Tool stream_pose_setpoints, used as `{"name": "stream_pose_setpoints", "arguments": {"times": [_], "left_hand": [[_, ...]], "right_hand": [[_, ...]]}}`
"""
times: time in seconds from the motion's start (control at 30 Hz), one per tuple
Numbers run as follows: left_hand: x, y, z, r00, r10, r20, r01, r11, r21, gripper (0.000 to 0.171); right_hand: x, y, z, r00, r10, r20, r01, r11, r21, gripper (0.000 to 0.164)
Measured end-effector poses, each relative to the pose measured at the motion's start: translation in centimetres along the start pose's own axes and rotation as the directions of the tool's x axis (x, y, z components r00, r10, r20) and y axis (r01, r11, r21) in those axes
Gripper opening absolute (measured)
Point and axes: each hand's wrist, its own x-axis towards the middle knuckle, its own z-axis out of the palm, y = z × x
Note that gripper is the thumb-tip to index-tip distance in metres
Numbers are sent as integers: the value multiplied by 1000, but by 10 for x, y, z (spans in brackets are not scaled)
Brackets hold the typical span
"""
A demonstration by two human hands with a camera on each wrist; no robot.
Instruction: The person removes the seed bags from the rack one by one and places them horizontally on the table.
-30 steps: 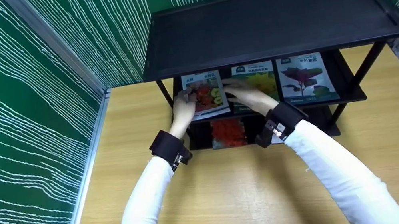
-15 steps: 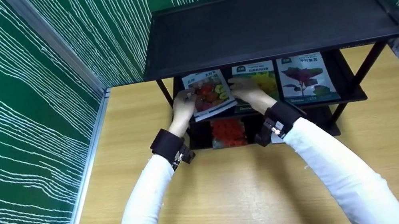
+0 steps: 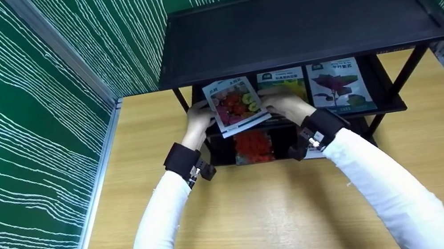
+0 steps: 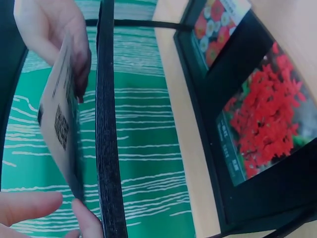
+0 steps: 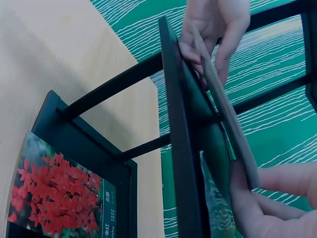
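Nearest, the red-flower packet (image 3: 254, 147) lies at the front edge of the bottom shelf (image 3: 224, 156). Above it, the mixed-flower packet (image 3: 236, 103) is now askew, its near edge jutting past the front edge of the middle shelf (image 3: 382, 110), no longer square within it. The left hand (image 3: 198, 118) and right hand (image 3: 286, 102) pinch its opposite sides, fingers parted only by its thickness; it seems lifted free. Beyond, the yellow-flower packet (image 3: 294, 85) and, toward the right edge, the purple-leaf packet (image 3: 339, 86) stay put.
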Motion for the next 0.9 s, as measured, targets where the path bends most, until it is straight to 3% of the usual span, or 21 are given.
{"name": "stream_pose_setpoints", "arguments": {"times": [0.1,0.23,0.37,0.5,0.77,0.9], "left_hand": [[16,-15,0,999,35,4,-34,999,-13,48],[17,-16,1,999,40,23,-39,998,-48,48],[-11,9,2,999,-5,54,8,998,-57,48],[-25,19,0,996,-15,90,21,998,-66,47],[-20,8,0,995,-26,92,34,995,-91,43],[-24,4,-2,997,0,83,5,998,-70,42]], "right_hand": [[-2,-1,-2,1000,24,-6,-24,999,32,56],[-5,-1,-5,999,48,-17,-47,997,61,55],[-10,0,-8,998,51,-30,-49,997,65,53],[-16,3,-11,1000,21,-18,-20,997,77,51],[-28,7,-11,999,26,21,-27,996,81,53],[-34,8,-9,999,34,26,-37,995,95,51]]}}
